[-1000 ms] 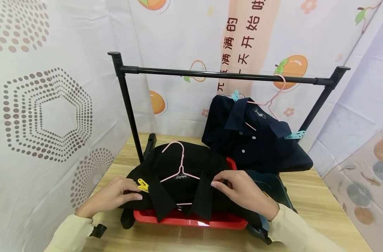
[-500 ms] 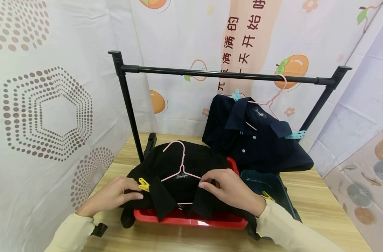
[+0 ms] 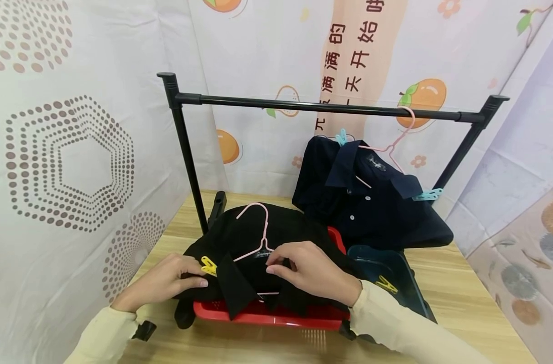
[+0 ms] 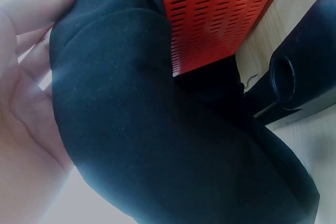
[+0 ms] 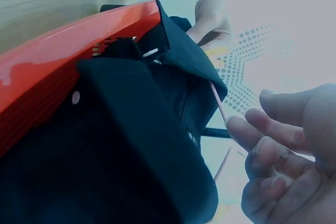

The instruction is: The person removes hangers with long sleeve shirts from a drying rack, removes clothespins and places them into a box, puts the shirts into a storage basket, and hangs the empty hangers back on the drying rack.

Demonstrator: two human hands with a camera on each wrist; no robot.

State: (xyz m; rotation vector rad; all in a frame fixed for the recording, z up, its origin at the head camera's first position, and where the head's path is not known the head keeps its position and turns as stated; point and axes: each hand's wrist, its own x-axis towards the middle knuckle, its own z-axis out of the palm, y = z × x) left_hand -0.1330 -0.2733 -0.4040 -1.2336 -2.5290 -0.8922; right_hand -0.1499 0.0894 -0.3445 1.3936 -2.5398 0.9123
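A black collared shirt (image 3: 294,225) lies over a red basket (image 3: 281,320), with a pink hanger (image 3: 265,227) inside its neck and the hook pointing up. My left hand (image 3: 174,278) grips the shirt at its left shoulder, beside a yellow clothespin (image 3: 208,266); the left wrist view has the thumb and fingers on the black cloth (image 4: 115,108). Over the right side of the collar hovers my right hand (image 3: 315,270), fingers loosely bent and holding nothing. Its fingertips come close to the hanger (image 5: 218,100) in the right wrist view; contact cannot be told.
Behind stands a black clothes rack (image 3: 294,106). A navy shirt (image 3: 372,217) hangs on its right side from another pink hanger (image 3: 408,129), with light blue clothespins (image 3: 427,195). A dark bin (image 3: 408,275) on the right holds a yellow clothespin (image 3: 386,284).
My right hand has moved left, from the right collar flap toward the hanger's middle. The dark bin and its yellow clothespin are now uncovered. My left hand has stayed in place.
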